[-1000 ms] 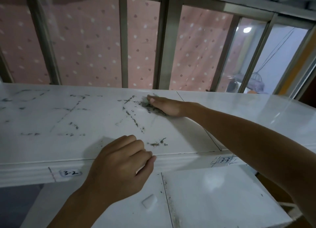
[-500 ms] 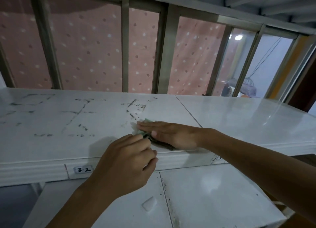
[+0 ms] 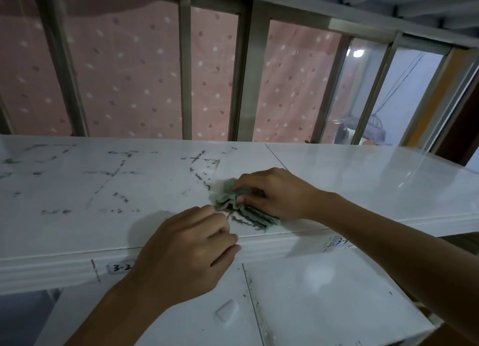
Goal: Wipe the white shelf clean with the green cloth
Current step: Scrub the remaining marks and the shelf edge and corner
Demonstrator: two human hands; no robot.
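The white shelf (image 3: 77,190) runs across the view, its top marked with dark dirt streaks on the left and middle. The green cloth (image 3: 233,198) lies bunched near the shelf's front edge, dirty along its lower folds. My right hand (image 3: 274,192) presses down on the cloth, fingers curled over it. My left hand (image 3: 189,247) rests on the shelf's front edge just left of the cloth, fingers curled, its fingertips touching the cloth's near corner.
A lower white surface (image 3: 324,294) lies below the shelf, with grime along its seam. Metal window bars (image 3: 185,68) and a pink dotted curtain (image 3: 129,73) stand right behind the shelf. Labels reading 3-2 (image 3: 120,267) mark the front edge.
My right hand has dragged the cloth from the back of the shelf toward the front edge, wiping off part of the streaks. The cloth now bunches up beside my left hand.
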